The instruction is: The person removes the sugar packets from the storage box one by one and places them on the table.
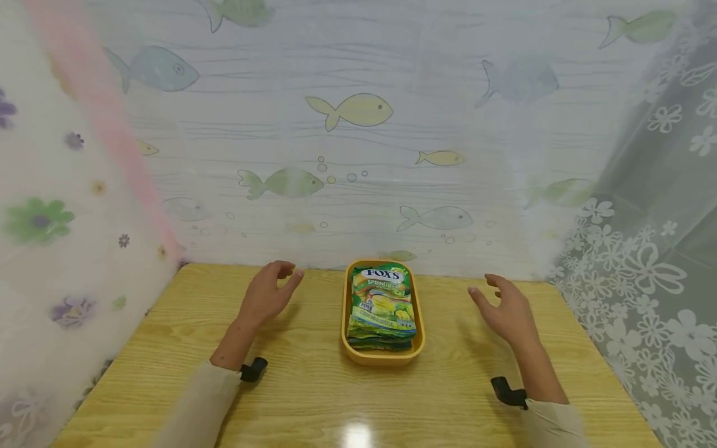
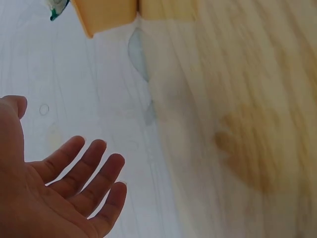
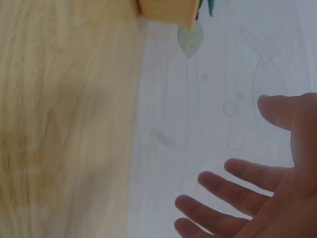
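A yellow-orange rectangular tub (image 1: 383,359) stands on the table between the two hands. Inside it lies a stack of green Fox's Spring Tea candy packets (image 1: 383,298), the top one face up. To the tub's left, my left hand (image 1: 270,295) hovers over the table, its fingers loosely spread and touching nothing. My right hand (image 1: 506,311) is held likewise on the right side, apart from the tub, thumb toward it. Each wrist view shows the spread fingers of its hand, the left hand (image 2: 64,193) and the right hand (image 3: 257,193), with a corner of the tub (image 2: 106,17) at the top.
The wood-grain table (image 1: 313,404) ends at a pale sheet (image 1: 347,149) printed with fish at the back. Flower-patterned sheets hang on the left (image 1: 67,261) and right (image 1: 644,298). A black wrist mount (image 1: 254,369) sits by the left cuff, another mount (image 1: 508,393) by the right.
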`<action>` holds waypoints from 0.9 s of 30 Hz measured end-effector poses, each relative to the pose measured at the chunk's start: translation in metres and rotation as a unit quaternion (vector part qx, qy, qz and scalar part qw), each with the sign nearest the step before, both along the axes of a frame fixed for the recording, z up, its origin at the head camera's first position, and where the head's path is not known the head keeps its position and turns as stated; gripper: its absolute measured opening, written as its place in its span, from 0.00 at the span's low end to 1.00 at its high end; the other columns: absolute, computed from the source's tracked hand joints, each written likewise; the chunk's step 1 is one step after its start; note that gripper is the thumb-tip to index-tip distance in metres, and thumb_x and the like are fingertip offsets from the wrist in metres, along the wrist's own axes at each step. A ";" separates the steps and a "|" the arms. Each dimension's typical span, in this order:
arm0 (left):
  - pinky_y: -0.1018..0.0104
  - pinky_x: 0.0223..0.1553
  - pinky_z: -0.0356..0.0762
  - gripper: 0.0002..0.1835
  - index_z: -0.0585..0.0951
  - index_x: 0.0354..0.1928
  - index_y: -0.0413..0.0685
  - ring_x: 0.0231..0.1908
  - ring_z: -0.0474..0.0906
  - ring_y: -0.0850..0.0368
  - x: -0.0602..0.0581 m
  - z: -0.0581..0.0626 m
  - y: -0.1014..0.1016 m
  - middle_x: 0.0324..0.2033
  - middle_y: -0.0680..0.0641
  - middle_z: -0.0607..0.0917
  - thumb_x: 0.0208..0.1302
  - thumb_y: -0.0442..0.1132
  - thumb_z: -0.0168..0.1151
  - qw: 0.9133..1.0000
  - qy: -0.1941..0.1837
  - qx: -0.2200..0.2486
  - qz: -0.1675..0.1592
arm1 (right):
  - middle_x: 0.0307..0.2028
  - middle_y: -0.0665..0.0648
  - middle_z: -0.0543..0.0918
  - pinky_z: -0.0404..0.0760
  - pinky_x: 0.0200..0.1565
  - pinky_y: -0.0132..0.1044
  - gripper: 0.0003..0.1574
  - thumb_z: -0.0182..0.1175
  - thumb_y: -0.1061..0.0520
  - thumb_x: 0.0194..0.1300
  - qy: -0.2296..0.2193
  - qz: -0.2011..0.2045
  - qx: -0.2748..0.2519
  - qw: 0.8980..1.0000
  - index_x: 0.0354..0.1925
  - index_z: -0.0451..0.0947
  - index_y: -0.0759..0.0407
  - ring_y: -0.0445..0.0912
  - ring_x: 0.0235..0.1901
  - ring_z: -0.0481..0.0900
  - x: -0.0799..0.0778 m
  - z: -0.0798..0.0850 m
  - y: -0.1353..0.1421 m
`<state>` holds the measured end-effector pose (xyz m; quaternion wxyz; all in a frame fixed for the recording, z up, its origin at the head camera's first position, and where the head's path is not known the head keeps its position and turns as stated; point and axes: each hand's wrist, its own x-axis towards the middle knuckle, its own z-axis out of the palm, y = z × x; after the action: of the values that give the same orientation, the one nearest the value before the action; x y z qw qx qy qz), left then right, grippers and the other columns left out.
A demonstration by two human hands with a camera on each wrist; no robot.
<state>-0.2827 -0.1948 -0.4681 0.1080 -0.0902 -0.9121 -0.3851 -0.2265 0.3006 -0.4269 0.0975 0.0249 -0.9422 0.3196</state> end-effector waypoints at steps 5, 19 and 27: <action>0.39 0.63 0.75 0.36 0.77 0.69 0.42 0.64 0.77 0.40 -0.002 0.002 0.016 0.62 0.40 0.82 0.79 0.66 0.53 1.000 -0.008 0.021 -0.011 | 0.72 0.75 0.70 0.75 0.60 0.70 0.47 0.55 0.36 0.81 0.000 0.004 -0.012 1.000 0.79 0.61 0.68 0.75 0.67 0.71 -0.005 0.001 -0.009; 0.40 0.61 0.78 0.32 0.77 0.70 0.43 0.61 0.81 0.42 -0.007 0.000 0.053 0.58 0.42 0.85 0.81 0.61 0.55 0.996 -0.030 0.065 -0.047 | 0.68 0.76 0.73 0.73 0.63 0.68 0.45 0.56 0.37 0.81 0.002 0.008 -0.024 1.000 0.76 0.65 0.69 0.74 0.67 0.72 -0.018 0.005 -0.031; 0.42 0.60 0.79 0.29 0.77 0.70 0.43 0.59 0.82 0.42 -0.009 -0.010 0.070 0.58 0.41 0.84 0.82 0.58 0.55 0.993 -0.047 0.075 -0.072 | 0.68 0.75 0.74 0.74 0.64 0.66 0.45 0.57 0.37 0.80 -0.006 0.005 -0.042 0.999 0.76 0.66 0.69 0.73 0.67 0.73 -0.023 0.006 -0.044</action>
<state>-0.2921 -0.1252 -0.4778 0.0434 -0.1289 -0.8758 -0.4632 -0.2499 0.2568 -0.4211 0.0915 0.0234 -0.9282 0.3598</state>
